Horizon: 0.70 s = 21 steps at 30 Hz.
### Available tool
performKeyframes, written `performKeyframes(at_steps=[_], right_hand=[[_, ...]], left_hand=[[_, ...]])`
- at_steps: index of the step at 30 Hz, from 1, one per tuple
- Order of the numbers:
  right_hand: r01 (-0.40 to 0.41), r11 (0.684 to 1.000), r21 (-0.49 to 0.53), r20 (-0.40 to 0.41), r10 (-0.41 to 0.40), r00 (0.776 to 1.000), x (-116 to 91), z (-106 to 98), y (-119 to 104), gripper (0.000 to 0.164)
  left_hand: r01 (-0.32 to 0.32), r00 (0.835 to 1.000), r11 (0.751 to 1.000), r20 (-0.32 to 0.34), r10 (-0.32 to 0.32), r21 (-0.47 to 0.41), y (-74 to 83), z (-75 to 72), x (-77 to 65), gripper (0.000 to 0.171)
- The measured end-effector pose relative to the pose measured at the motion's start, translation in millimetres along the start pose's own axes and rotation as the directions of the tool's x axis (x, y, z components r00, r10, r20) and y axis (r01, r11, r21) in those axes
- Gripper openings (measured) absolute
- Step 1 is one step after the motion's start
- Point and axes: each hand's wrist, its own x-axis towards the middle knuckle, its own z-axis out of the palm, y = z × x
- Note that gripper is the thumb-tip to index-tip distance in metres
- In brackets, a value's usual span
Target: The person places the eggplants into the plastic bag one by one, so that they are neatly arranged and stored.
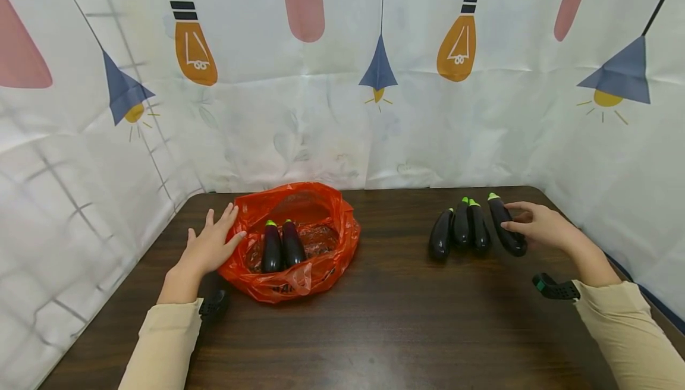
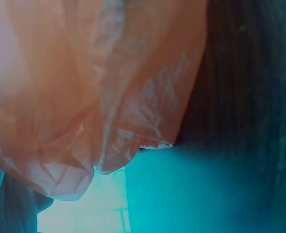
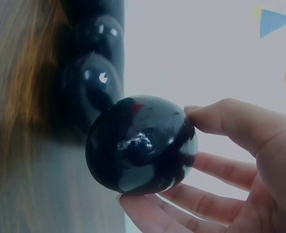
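Observation:
My right hand (image 1: 547, 226) grips a dark, glossy eggplant (image 1: 506, 225) with a green stem end. Seen from the right wrist, the thumb and fingers curve round the sides of this eggplant (image 3: 140, 145). Close to its left, three more eggplants (image 1: 463, 226) lie side by side on the table. With fingers spread, my left hand (image 1: 207, 248) lies against the left side of a red plastic bag (image 1: 350, 238). The bag's mouth is spread wide, and two eggplants (image 1: 282, 247) rest inside it. Its thin film (image 2: 109, 92) fills much of the left wrist view, where the left hand's fingers are largely hidden.
Everything stands on a dark wood-grain table (image 1: 396, 318). A pale cloth (image 1: 342, 128) printed with lamps hangs behind it and round both sides. Black wrist straps (image 1: 556, 289) sit at the sleeve cuffs.

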Motion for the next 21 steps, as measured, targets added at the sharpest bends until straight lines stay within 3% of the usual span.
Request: performKeyframes(at_steps=[11, 21], right_hand=[[0.041, 0.999, 0.005, -0.017, -0.041, 0.999, -2.0, 4.5, -27.8, 0.069], [0.067, 0.997, 0.029, -0.027, -0.066, 0.997, -0.4, 17.0, -38.7, 0.069]], left_hand=[[0.001, 1.0, 1.0, 0.012, -0.001, 0.012, 0.2, 0.9, 0.9, 0.079], [-0.003, 1.0, 1.0, 0.011, 0.003, 0.015, -2.4, 2.6, 1.8, 0.079]])
